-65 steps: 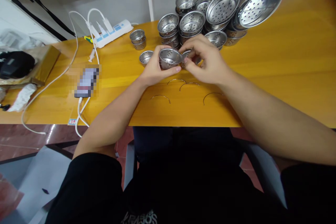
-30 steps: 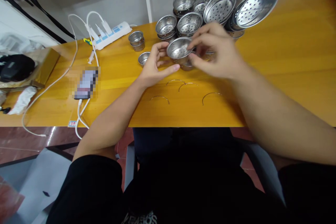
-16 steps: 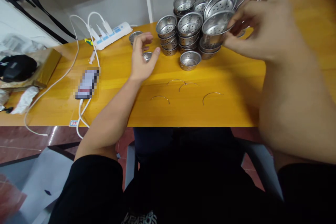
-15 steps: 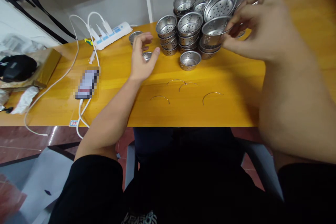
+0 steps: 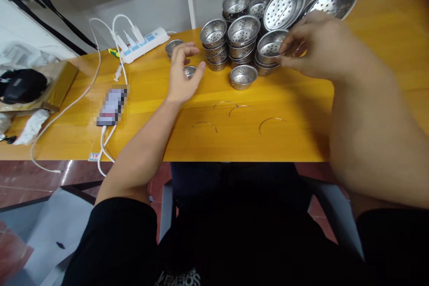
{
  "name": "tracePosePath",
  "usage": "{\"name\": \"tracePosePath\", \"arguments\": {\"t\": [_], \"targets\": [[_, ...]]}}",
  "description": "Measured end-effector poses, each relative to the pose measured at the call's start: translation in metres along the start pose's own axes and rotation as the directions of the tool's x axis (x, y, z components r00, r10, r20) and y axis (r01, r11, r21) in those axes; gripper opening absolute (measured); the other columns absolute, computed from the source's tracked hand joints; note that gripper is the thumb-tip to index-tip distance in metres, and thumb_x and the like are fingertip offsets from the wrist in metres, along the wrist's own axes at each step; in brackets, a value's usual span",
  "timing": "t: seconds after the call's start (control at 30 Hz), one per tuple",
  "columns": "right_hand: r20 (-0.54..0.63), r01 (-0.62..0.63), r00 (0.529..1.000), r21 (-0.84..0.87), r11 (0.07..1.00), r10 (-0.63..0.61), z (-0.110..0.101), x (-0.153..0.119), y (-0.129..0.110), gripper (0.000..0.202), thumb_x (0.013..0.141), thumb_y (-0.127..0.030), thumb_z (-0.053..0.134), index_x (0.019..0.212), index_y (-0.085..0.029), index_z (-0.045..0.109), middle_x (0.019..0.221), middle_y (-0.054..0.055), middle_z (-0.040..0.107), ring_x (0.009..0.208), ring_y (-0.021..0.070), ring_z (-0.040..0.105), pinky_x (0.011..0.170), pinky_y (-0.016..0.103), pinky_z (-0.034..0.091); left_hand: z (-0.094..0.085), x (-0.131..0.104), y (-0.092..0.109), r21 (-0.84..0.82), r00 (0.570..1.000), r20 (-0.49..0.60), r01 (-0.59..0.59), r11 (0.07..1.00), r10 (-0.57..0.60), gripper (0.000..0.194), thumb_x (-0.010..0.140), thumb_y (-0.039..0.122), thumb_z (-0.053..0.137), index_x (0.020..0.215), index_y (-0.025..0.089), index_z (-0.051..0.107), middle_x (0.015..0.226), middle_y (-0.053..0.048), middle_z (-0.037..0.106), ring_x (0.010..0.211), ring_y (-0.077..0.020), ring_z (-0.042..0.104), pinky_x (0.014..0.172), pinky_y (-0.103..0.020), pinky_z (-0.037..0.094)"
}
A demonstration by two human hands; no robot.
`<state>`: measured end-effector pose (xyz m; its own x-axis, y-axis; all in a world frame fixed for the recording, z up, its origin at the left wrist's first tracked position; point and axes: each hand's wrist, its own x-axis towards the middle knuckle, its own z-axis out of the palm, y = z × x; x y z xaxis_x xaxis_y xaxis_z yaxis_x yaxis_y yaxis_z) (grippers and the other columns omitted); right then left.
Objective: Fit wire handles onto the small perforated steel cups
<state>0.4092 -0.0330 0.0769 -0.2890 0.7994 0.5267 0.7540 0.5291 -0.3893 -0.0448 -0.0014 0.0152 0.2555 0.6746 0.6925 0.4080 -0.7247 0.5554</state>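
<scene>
My right hand (image 5: 315,47) pinches the right rim of a perforated metal cup (image 5: 270,47), which sits at the top of a low stack at the front right of the group. Part of that cup is hidden behind the fingers. Over the desk to the left, my left hand (image 5: 183,71) is held with fingers apart and grips nothing. A small metal cup (image 5: 190,71) shows partly behind its thumb, and another cup (image 5: 173,47) stands just behind its fingers. One single cup (image 5: 243,77) stands upright in front of the stacks.
Tilted cups (image 5: 284,6) lean at the back, with another tipped cup (image 5: 337,0) behind my right hand. Several thin curved wires (image 5: 273,119) lie near the front. Leftward are a phone (image 5: 112,106), a white power strip (image 5: 145,44) with cables, and a black case (image 5: 23,86).
My right hand has moved down and slightly left, lowering its cup onto the stack. The leaning cup behind has tilted further, and a tipped cup now shows behind the hand. My left hand stays put.
</scene>
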Motion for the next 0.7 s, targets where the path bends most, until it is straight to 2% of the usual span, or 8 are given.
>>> {"name": "tracePosePath", "arguments": {"t": [0.1, 0.2, 0.27, 0.33, 0.4, 0.5, 0.6, 0.7], "targets": [[-0.010, -0.001, 1.000, -0.024, 1.000, 0.001, 0.003, -0.002, 0.005, 0.045, 0.066, -0.009, 0.122, 0.087, -0.028, 0.087, 0.105, 0.005, 0.082, 0.068, 0.0130, 0.064, 0.072, 0.040, 0.057, -0.001, -0.002, 0.004, -0.032, 1.000, 0.018, 0.008, 0.999, -0.008, 0.074, 0.114, 0.105, 0.067, 0.152, 0.042, 0.071, 0.179, -0.013, 0.067, 0.178, -0.0410, 0.056, 0.144, -0.071, 0.057], [0.049, -0.011, 0.999, -0.064, 0.998, 0.014, -0.002, -0.007, -0.005, 0.039, 0.073, -0.010, 0.116, 0.099, -0.027, 0.092, 0.108, 0.005, 0.082, 0.070, 0.0146, 0.066, 0.077, 0.040, 0.060, -0.002, -0.003, 0.002, -0.032, 0.999, 0.031, -0.011, 0.999, 0.012, 0.068, 0.116, 0.100, 0.067, 0.153, 0.043, 0.071, 0.181, -0.012, 0.068, 0.178, -0.0402, 0.057, 0.142, -0.070, 0.060], [0.092, -0.013, 0.996, -0.077, 0.997, 0.020, -0.008, -0.012, -0.019, 0.031, 0.085, -0.019, 0.109, 0.111, -0.027, 0.096, 0.118, 0.008, 0.083, 0.077, 0.0182, 0.071, 0.083, 0.041, 0.064, -0.002, -0.002, -0.001, -0.025, 0.999, 0.023, -0.029, 0.999, 0.029, 0.071, 0.115, 0.103, 0.066, 0.150, 0.041, 0.072, 0.179, -0.012, 0.069, 0.174, -0.0404, 0.062, 0.136, -0.066, 0.065], [0.133, -0.010, 0.991, -0.091, 0.996, 0.022, -0.014, -0.017, -0.033, 0.028, 0.100, -0.033, 0.102, 0.126, -0.026, 0.097, 0.129, 0.012, 0.081, 0.088, 0.0235, 0.074, 0.092, 0.045, 0.067, -0.002, -0.001, -0.003, -0.028, 0.999, 0.018, -0.037, 0.999, 0.037, 0.075, 0.114, 0.107, 0.066, 0.149, 0.040, 0.073, 0.177, -0.013, 0.070, 0.171, -0.0412, 0.067, 0.132, -0.063, 0.067], [0.141, -0.028, 0.989, -0.098, 0.995, 0.042, -0.018, -0.019, -0.044, 0.029, 0.104, -0.042, 0.099, 0.126, -0.025, 0.095, 0.126, 0.014, 0.080, 0.091, 0.0270, 0.074, 0.096, 0.048, 0.067, -0.001, -0.001, -0.003, -0.033, 0.999, 0.021, -0.042, 0.999, 0.042, 0.078, 0.113, 0.109, 0.066, 0.148, 0.039, 0.074, 0.176, -0.013, 0.071, 0.170, -0.0422, 0.069, 0.132, -0.063, 0.067], [0.146, -0.080, 0.985, -0.076, 0.994, 0.090, -0.022, -0.019, -0.057, 0.033, 0.102, -0.047, 0.099, 0.126, -0.026, 0.092, 0.129, 0.016, 0.080, 0.091, 0.0292, 0.074, 0.102, 0.052, 0.068, -0.002, -0.001, -0.001, -0.026, 0.999, 0.029, -0.039, 0.999, 0.040, 0.080, 0.113, 0.109, 0.065, 0.148, 0.038, 0.073, 0.177, -0.014, 0.070, 0.172, -0.0434, 0.068, 0.134, -0.065, 0.067], [0.077, -0.097, 0.992, -0.071, 0.993, 0.102, -0.026, -0.018, -0.072, 0.030, 0.107, -0.051, 0.092, 0.127, -0.028, 0.090, 0.131, 0.018, 0.081, 0.101, 0.0346, 0.078, 0.110, 0.055, 0.067, -0.004, -0.001, 0.005, -0.005, 1.000, 0.029, 0.004, 1.000, -0.004, 0.078, 0.114, 0.107, 0.070, 0.147, 0.037, 0.072, 0.178, -0.013, 0.072, 0.175, -0.0435, 0.067, 0.137, -0.067, 0.065], [-0.023, -0.095, 0.995, -0.074, 0.993, 0.094, -0.029, -0.020, -0.094, 0.018, 0.114, -0.044, 0.078, 0.122, -0.031, 0.088, 0.122, 0.019, 0.083, 0.116, 0.0401, 0.080, 0.107, 0.055, 0.067, -0.005, -0.001, 0.013, 0.012, 0.997, 0.037, 0.065, 0.998, -0.065, 0.073, 0.113, 0.104, 0.076, 0.145, 0.038, 0.073, 0.181, -0.009, 0.074, 0.177, -0.0404, 0.064, 0.140, -0.068, 0.064]]}}
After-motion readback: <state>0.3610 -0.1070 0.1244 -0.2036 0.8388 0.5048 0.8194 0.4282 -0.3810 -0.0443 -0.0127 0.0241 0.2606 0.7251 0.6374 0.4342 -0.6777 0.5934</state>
